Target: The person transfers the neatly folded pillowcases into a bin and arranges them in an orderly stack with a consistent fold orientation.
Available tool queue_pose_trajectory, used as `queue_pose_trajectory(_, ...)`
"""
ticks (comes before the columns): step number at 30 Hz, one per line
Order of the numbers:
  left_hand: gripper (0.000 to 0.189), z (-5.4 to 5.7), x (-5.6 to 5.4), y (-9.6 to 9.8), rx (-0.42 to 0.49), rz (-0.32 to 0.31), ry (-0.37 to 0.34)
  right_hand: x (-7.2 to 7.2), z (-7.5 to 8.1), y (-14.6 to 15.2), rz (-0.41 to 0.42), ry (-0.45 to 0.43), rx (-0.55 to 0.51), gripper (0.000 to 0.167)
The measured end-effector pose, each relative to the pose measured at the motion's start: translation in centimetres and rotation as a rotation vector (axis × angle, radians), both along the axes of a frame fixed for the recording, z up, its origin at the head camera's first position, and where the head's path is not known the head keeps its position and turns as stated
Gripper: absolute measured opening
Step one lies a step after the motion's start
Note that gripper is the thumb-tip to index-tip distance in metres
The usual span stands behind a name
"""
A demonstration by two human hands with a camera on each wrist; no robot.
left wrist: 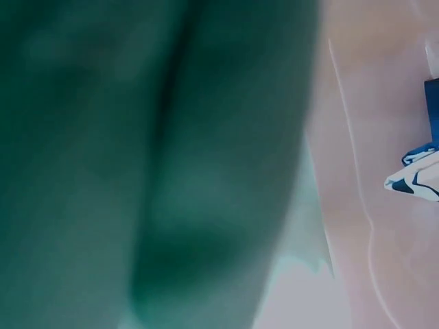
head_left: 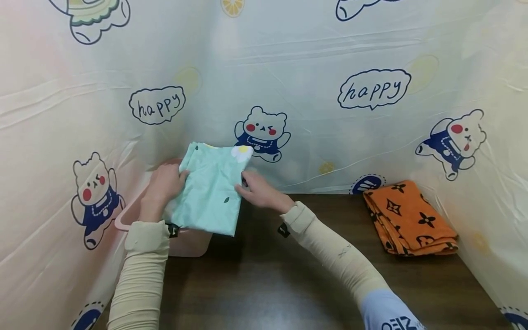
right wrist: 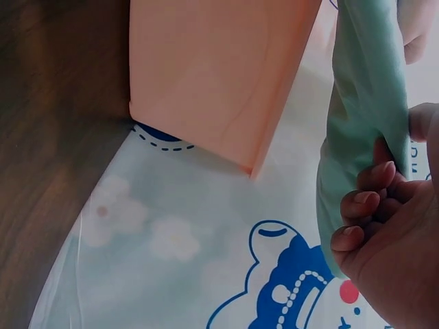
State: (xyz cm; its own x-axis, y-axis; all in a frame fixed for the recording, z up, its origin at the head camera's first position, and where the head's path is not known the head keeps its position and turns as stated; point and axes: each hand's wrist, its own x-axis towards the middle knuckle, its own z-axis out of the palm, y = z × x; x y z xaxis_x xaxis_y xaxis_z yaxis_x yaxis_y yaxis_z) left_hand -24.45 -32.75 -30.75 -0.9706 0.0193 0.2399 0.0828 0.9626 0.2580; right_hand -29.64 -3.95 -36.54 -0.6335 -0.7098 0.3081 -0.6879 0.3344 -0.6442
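Observation:
A folded mint-green cloth [head_left: 208, 190] with a white flower and small dark leaves is held up over a pink bin [head_left: 189, 244]. My left hand [head_left: 162, 185] holds its left edge, thumb at the front and the other fingers hidden behind. At the right edge, my right hand [head_left: 264, 190] pinches the cloth. The right wrist view shows the thumb on one side of the green cloth [right wrist: 360, 103] and curled fingers [right wrist: 360, 205] on the other. Blurred green fabric [left wrist: 219, 171] fills much of the left wrist view.
A folded orange cloth [head_left: 412, 217] with black motifs lies at the right of the dark wooden table [head_left: 280, 284]. White sheeting [head_left: 305, 137] printed with bears and "happy" bubbles encloses the back and sides. The bin stands at the left, near the sheeting.

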Motion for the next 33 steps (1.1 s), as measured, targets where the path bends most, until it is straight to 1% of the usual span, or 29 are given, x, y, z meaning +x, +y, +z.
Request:
queue_pose_trajectory(8,0.041,-0.1,-0.3,-0.4,0.0,0.004,0.008,-0.4,-0.3,-0.4,0.022,-0.027,-0.014,0.027)
queue_pose_trajectory(11,0.043,-0.1,-0.6,-0.6,-0.007,0.006,0.013,-0.5,-0.3,-0.5,0.03,-0.019,-0.023,0.027)
queue_pose_trajectory(16,0.045,-0.2,-0.9,-1.0,-0.013,0.008,0.032,-0.6,-0.4,-0.9,0.024,0.009,-0.01,0.02)
queue_pose_trajectory(20,0.046,-0.4,-0.8,-1.2,-0.004,0.003,0.044,-0.6,-0.4,-1.2,0.019,0.02,0.003,0.016)
queue_pose_trajectory(24,0.047,-0.4,-0.7,-1.3,0.008,0.001,0.022,-0.4,-0.3,-1.4,0.013,0.018,0.022,0.015)
queue_pose_trajectory(27,0.047,-0.3,-0.5,-1.3,0.014,0.008,0.009,-0.3,-0.3,-1.5,0.016,0.011,0.031,0.017)
queue_pose_trajectory(33,0.046,-0.2,-0.1,-1.8,0.016,0.026,0.012,-0.4,0.1,-2.1,0.032,0.003,0.034,0.024)
